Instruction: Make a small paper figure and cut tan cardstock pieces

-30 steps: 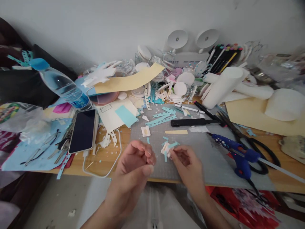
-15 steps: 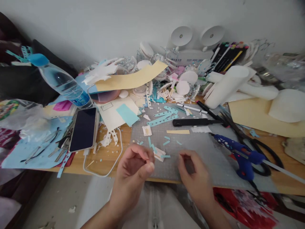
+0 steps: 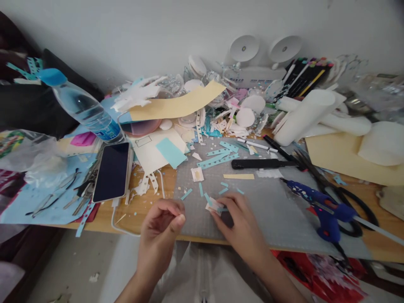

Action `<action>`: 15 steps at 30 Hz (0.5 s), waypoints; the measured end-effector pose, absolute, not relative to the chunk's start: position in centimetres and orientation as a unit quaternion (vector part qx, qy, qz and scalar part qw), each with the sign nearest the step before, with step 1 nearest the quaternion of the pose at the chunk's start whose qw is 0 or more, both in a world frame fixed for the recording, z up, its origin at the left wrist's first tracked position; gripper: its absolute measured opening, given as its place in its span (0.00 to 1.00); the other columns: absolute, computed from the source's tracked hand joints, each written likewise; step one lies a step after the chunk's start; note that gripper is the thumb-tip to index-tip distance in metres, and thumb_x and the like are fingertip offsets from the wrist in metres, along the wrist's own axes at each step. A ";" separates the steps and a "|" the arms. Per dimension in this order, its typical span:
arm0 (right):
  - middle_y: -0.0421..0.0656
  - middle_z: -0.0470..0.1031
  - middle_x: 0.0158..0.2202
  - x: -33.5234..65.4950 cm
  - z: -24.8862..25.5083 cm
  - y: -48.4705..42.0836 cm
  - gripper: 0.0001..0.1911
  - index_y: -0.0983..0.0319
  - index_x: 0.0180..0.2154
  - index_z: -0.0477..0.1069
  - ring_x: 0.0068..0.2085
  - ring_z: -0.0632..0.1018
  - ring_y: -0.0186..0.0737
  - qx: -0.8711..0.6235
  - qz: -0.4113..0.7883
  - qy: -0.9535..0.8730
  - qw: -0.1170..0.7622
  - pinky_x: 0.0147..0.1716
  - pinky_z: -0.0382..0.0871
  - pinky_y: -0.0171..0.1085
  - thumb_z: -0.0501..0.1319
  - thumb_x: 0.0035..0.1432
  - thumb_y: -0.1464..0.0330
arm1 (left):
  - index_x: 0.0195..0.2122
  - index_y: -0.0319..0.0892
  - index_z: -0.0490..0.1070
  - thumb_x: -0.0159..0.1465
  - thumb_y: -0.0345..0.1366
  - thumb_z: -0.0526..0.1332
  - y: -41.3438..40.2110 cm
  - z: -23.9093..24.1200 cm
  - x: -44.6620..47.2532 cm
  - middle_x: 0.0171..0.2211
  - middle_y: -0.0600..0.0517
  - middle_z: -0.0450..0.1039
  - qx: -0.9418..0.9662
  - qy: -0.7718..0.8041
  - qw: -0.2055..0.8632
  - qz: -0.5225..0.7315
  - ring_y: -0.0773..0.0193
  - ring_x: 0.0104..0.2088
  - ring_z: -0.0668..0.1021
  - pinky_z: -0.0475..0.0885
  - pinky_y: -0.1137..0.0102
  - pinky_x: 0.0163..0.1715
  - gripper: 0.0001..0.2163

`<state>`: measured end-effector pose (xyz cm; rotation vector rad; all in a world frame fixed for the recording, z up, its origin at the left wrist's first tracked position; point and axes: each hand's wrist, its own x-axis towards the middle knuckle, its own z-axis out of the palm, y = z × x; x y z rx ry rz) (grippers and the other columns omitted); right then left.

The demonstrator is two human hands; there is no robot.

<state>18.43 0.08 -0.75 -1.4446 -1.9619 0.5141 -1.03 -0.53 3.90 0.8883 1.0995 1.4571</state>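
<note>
My right hand [image 3: 241,227] reaches over the grey cutting mat [image 3: 268,223], thumb and fingers closed on the edges of a small white paper piece [image 3: 213,205] with blue strips by it. Just above the table's front edge, my left hand [image 3: 162,231] is held in a pinch; anything between its fingertips is too small to make out. Around them on the mat lie short blue paper strips [image 3: 201,189], a white paper square [image 3: 198,174] with a yellowish patch, a yellow strip [image 3: 239,176] and punched blue strips [image 3: 217,160].
A black-handled cutter [image 3: 255,163] lies across the mat. On the right are a blue glue gun [image 3: 325,208] and black scissors [image 3: 342,193]. A phone [image 3: 112,172], a white cable [image 3: 116,219] and a water bottle [image 3: 85,107] stand or lie left. Paper scraps [image 3: 227,122] pile along the wall.
My right hand has moved left and forward and taken hold of the small white paper piece. My left hand, still pinched, has shifted left and slightly down.
</note>
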 end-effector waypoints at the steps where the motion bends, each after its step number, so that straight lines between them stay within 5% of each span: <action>1: 0.47 0.69 0.43 18.6 -0.7 0.1 0.07 0.59 0.45 0.68 0.44 0.73 0.48 -0.554 0.192 -0.742 0.326 0.44 0.71 0.48 0.61 0.65 0.67 | 0.29 0.43 0.73 0.58 0.38 0.71 -0.5 3.9 -1.0 0.25 0.55 0.71 0.362 0.461 0.532 0.611 0.68 0.28 0.72 0.67 0.76 0.30 0.09; 15: 0.46 0.71 0.42 22.3 -0.2 -0.5 0.13 0.60 0.47 0.69 0.44 0.74 0.46 -0.620 0.081 -0.695 0.356 0.43 0.70 0.45 0.60 0.65 0.60 | 0.37 0.46 0.76 0.64 0.40 0.67 0.2 5.3 0.9 0.26 0.56 0.75 0.253 0.365 0.673 0.591 0.73 0.30 0.73 0.68 0.81 0.36 0.05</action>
